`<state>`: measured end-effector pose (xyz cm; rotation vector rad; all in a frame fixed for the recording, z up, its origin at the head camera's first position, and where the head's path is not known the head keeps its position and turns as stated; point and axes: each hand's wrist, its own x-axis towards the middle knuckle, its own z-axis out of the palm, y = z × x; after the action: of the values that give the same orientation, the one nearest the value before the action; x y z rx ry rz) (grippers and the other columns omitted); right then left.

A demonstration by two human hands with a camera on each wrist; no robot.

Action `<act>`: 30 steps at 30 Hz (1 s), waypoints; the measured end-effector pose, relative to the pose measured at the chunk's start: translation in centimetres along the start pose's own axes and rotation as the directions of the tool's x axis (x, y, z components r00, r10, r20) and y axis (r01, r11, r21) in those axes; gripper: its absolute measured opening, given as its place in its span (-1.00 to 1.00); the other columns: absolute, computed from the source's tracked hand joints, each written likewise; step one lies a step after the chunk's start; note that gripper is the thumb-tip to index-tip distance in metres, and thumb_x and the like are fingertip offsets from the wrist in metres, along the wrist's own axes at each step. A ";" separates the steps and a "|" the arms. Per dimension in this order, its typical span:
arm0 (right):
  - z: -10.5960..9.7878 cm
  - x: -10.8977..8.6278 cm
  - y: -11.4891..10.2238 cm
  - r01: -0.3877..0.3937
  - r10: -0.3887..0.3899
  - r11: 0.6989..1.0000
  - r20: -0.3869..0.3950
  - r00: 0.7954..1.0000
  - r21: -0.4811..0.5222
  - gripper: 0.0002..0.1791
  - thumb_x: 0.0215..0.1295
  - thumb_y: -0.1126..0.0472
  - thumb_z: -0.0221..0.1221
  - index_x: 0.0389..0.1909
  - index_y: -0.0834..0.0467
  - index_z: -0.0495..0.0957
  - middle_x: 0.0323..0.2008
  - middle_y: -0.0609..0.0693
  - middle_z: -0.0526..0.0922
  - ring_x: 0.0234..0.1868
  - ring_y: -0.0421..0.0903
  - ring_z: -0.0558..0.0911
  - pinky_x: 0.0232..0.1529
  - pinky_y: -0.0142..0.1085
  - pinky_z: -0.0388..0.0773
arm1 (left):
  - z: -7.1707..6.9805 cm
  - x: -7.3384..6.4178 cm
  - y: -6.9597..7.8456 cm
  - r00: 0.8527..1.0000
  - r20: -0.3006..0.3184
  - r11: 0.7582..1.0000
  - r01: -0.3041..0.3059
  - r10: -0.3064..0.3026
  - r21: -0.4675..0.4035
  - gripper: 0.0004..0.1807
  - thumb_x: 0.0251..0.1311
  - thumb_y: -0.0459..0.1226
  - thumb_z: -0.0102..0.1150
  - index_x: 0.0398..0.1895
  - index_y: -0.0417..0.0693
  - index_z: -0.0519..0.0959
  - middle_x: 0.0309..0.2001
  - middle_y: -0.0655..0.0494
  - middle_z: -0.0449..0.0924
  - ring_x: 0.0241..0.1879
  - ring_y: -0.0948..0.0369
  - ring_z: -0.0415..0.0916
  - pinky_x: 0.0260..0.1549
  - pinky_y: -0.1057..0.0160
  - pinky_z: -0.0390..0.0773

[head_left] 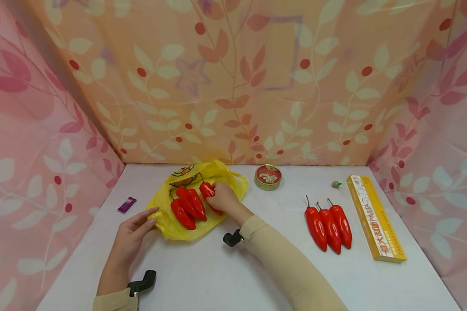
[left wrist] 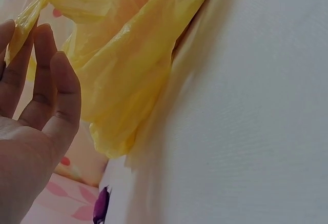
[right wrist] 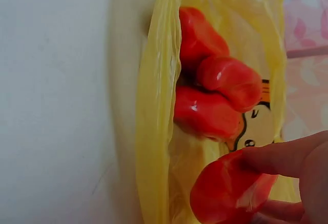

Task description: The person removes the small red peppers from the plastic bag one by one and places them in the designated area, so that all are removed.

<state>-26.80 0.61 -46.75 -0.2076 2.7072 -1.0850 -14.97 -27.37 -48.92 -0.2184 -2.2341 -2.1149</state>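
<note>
Leaf-print hangings behind a white tabletop

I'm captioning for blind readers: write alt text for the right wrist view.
A right hand grips a red pepper at lower right; above it in the picture, three more red peppers lie inside an open yellow plastic bag. White tabletop fills the left.

I counted seven red peppers: three lying in one yellow bag, a fourth gripped in my right hand, and three more on the table. Besides those, I had one round tin, one pasta box, one purple packet, one small green object and two black wrist cameras.
</note>
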 end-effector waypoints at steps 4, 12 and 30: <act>-0.2 -0.6 0.1 0.014 -0.014 1.000 0.001 1.000 0.015 -0.46 0.25 0.13 0.36 0.20 0.20 0.46 -0.11 0.05 0.62 -0.18 -0.05 0.60 -0.17 -0.28 0.72 | 0.0 0.0 0.0 1.000 0.004 1.000 -0.011 0.011 -0.017 -0.55 0.46 -0.35 0.08 0.31 -0.46 0.41 0.16 0.23 0.61 -0.01 0.34 0.61 -0.01 0.40 0.65; -0.7 -1.9 0.6 0.027 -0.028 0.999 0.033 0.999 0.033 -0.23 0.27 0.14 0.33 0.48 0.05 0.27 0.24 0.09 0.55 0.16 0.05 0.55 0.11 -0.05 0.67 | 0.0 0.0 0.1 1.000 0.008 0.999 -0.015 0.016 -0.032 -0.55 0.46 -0.36 0.08 0.31 -0.47 0.41 0.17 0.20 0.62 -0.01 0.34 0.62 -0.02 0.41 0.65; -2.6 -5.1 2.0 0.047 -0.050 0.997 0.041 0.998 0.062 -0.27 0.26 0.03 0.35 0.44 0.01 0.35 0.10 0.09 0.62 -0.03 0.00 0.59 -0.09 -0.11 0.72 | -0.1 0.0 0.1 1.000 -0.002 0.999 -0.015 0.015 -0.029 -0.54 0.46 -0.34 0.08 0.32 -0.44 0.40 0.17 0.28 0.59 0.03 0.37 0.61 0.00 0.44 0.63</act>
<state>-22.65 4.85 -45.59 -0.2846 2.6406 -1.1617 -14.95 -27.45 -48.84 -0.2339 -2.1947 -2.1408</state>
